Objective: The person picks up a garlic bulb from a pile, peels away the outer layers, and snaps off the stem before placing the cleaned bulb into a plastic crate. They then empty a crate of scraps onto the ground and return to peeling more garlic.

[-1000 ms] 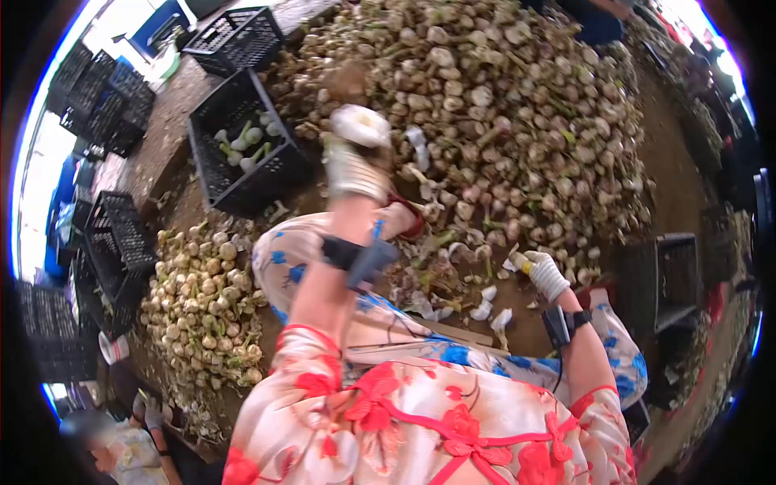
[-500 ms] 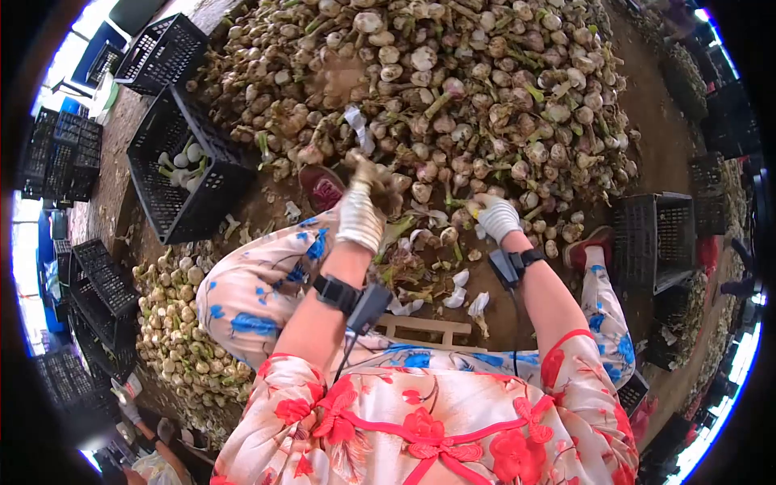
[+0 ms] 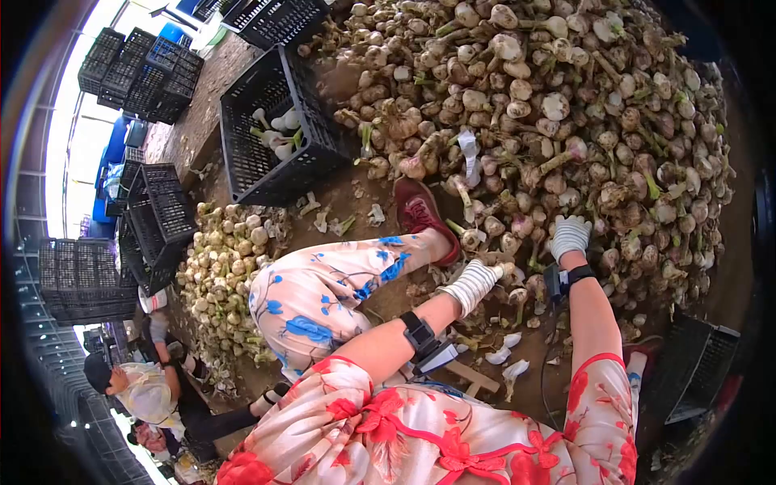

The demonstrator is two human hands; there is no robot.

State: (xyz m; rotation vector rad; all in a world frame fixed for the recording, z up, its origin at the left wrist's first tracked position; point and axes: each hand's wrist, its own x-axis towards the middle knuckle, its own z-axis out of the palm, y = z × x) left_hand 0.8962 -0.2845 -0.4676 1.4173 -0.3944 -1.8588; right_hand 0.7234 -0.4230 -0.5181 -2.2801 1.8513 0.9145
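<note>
A big heap of untrimmed garlic bulbs (image 3: 550, 105) with stalks and roots fills the ground ahead of me. My left hand (image 3: 473, 283), in a white knit glove, is low at the heap's near edge, its fingers closed around a garlic bulb (image 3: 508, 270). My right hand (image 3: 570, 236), also gloved, rests back-up on the bulbs a little further right, and its fingers are hidden among them. Both wrists carry black bands. My floral-trousered leg and red shoe (image 3: 420, 214) stretch toward the heap.
A black crate (image 3: 242, 97) holding a few trimmed white bulbs stands at the upper left. A smaller heap of garlic (image 3: 222, 275) lies left of my knee. Stacked black crates (image 3: 81, 275) line the left, and another crate (image 3: 695, 364) sits lower right. A person (image 3: 145, 392) crouches at lower left.
My left hand was raised with a white bulb and has come down to the heap's edge. My right hand moved forward onto the bulbs. The view swung left.
</note>
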